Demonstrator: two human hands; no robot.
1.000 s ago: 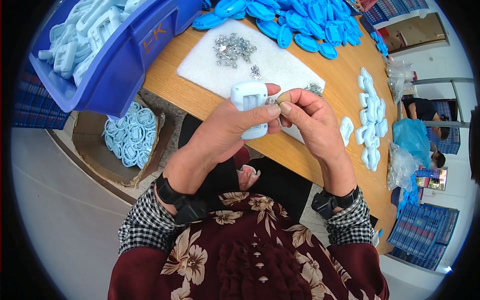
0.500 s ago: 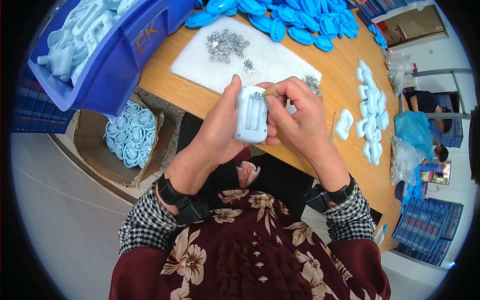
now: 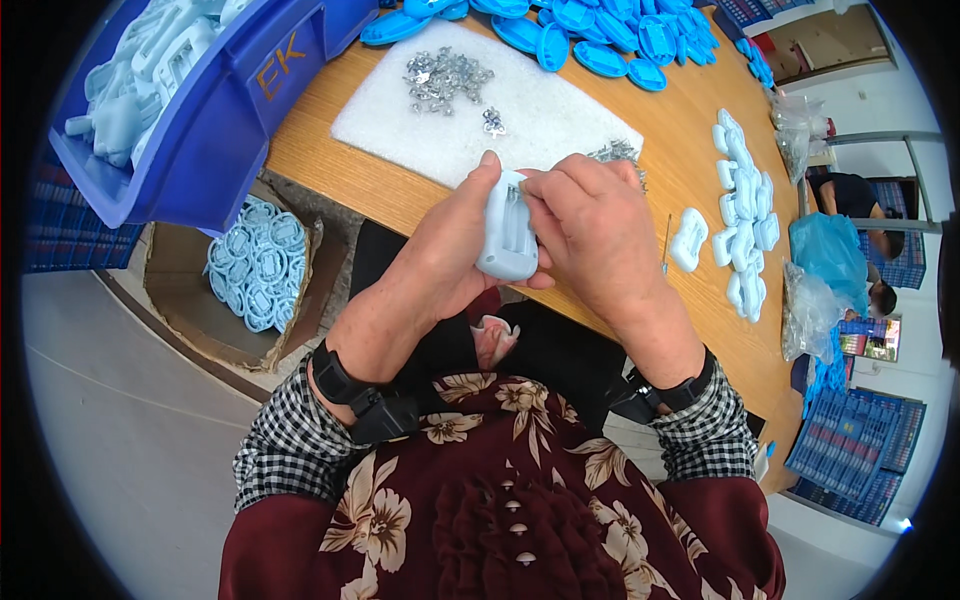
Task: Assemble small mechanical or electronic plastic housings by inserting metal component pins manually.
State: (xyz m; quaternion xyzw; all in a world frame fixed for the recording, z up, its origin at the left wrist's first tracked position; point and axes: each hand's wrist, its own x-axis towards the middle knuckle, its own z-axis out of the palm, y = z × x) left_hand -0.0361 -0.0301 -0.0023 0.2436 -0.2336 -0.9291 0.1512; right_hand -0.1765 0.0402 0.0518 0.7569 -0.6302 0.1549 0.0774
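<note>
My left hand (image 3: 440, 240) is wrapped round a light-blue plastic casing (image 3: 511, 240) with a long open compartment facing up, its thumb along the left side. At the casing's far end, the fingers of my right hand (image 3: 600, 230) are pinched and pressed into the compartment. Whatever small thing they hold is hidden by the fingertips. Beyond the hands, a white foam pad (image 3: 570, 112) carries a pile of small metal clips (image 3: 445, 82) and a little cluster of metal pieces (image 3: 493, 122). More thin metal parts (image 3: 618, 153) lie at the pad's right corner.
A single light-blue casing (image 3: 688, 240) lies right of my hands by a thin tool (image 3: 667, 245), near stacked casings (image 3: 745, 205). Bright blue oval shells (image 3: 600, 60) heap at the back. Left are a blue bin (image 3: 215, 140) and a cardboard box (image 3: 170, 290) of light-blue rings.
The casing has tipped in my left hand, so its near end shows more. My right fingers have closed in over its far end, covering more of it.
</note>
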